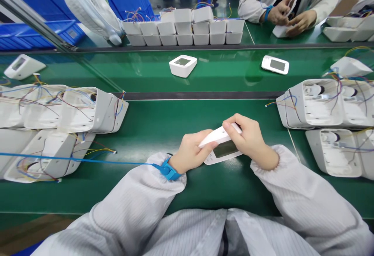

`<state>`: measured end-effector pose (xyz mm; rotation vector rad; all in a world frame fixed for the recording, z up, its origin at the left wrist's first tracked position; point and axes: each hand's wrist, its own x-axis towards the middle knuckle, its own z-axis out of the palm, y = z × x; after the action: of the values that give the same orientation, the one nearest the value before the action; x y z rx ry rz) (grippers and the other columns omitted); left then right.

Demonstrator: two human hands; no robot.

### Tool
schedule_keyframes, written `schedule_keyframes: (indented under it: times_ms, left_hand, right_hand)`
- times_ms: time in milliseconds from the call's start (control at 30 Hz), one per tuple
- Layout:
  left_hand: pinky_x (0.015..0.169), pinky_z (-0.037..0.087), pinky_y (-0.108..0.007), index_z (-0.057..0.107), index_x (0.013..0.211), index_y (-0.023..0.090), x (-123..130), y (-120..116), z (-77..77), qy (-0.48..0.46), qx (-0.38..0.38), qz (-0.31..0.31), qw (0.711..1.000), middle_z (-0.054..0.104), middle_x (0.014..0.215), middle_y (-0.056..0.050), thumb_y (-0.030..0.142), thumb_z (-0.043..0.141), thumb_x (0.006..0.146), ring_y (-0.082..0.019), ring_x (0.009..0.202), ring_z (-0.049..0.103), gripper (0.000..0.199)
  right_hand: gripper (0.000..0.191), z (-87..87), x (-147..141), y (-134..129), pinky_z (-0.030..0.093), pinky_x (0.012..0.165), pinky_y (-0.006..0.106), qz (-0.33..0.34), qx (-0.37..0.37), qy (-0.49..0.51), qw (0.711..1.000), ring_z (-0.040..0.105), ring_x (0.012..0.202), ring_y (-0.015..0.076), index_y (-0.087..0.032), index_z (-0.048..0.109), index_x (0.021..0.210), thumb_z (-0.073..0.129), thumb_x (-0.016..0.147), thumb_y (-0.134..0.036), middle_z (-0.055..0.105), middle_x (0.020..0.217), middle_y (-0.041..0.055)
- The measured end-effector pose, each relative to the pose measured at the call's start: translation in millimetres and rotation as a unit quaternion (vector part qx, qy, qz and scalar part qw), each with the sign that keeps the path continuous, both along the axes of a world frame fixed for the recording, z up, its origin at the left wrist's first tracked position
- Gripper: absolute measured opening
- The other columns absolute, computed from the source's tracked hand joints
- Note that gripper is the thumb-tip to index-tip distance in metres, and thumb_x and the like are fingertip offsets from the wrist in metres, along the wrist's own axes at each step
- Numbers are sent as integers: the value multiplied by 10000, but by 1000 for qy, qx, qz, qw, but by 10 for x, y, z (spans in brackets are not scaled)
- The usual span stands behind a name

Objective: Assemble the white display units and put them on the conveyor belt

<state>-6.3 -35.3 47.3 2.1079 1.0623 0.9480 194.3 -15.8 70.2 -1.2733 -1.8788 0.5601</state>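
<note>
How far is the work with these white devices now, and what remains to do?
Probably done: the boxy white unit, which looks closed, on the green strip.
In hand: left hand and right hand hold the screened device; I cannot tell if it is fully closed.
Apparently left: the open, wired housings at left and at right.

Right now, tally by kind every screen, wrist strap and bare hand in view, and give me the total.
Screens: 4
Wrist straps: 2
Your hands: 2
Co-worker's hands: 2
Total: 10
</note>
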Motion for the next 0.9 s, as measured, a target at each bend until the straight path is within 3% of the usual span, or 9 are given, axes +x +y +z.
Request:
schedule_keyframes:
  times_ms: [167, 267, 333, 433, 600, 767, 900]
  left_hand:
    - [658, 479, -247, 656, 1085, 185, 26, -37, -6, -9, -21, 1, 1000, 707, 852, -17, 377, 488, 958, -140, 704, 632, 285]
    - [703, 501, -261, 662, 1105, 185, 14, -18, -25, -16, -24, 13, 999, 730, 919, -35, 379, 500, 950, -159, 764, 661, 296]
    - [751, 515, -273, 676, 1101, 179, 1, 15, -43, -33, -26, 36, 998, 743, 978, -52, 387, 516, 941, -178, 832, 680, 308]
    - [733, 523, -278, 701, 1056, 161, -7, 66, -71, -83, -55, 104, 990, 751, 973, -66, 423, 527, 930, -188, 832, 686, 339]
    - [667, 507, -263, 715, 1020, 135, 22, 76, -98, -137, -118, 135, 974, 747, 913, -65, 477, 532, 917, -176, 769, 665, 401]
    - [636, 484, -265, 715, 1033, 144, 38, 34, -92, -140, -140, 123, 972, 723, 857, -46, 487, 511, 930, -165, 727, 625, 412]
    - [655, 489, -273, 712, 1045, 150, 28, 50, -82, -133, -135, 121, 974, 723, 878, -47, 483, 517, 927, -170, 746, 628, 403]
  right_hand:
    - [301, 0, 19, 24, 434, 618, 293, 0, -5, -3, 1000, 603, 640, 149, -201, 652, 749, 566, 914, -437, 671, 698, -2]
    - [284, -51, 19, 31, 480, 669, 305, 0, -23, 26, 999, 644, 705, 171, -211, 669, 794, 576, 906, -454, 700, 760, 10]
    - [304, -105, 20, 39, 517, 745, 326, 4, -34, 63, 997, 679, 864, 204, -217, 678, 995, 542, 924, -479, 728, 972, 46]
    - [482, -181, 28, 69, 523, 848, 372, 10, -39, 61, 997, 649, 1074, 250, -204, 567, 1283, 476, 946, -537, 653, 1254, 104]
    - [500, -192, 68, 147, 499, 753, 365, 21, -78, -43, 996, 689, 875, 259, -182, 670, 1113, 417, 957, -585, 738, 986, 86]
    - [494, -168, 89, 171, 475, 698, 338, 24, -77, -53, 995, 688, 816, 245, -198, 697, 1047, 405, 961, -586, 743, 927, 66]
    - [525, -254, 94, 194, 503, 761, 346, 22, -81, -3, 996, 687, 889, 249, -193, 686, 1108, 450, 930, -626, 739, 1004, 77]
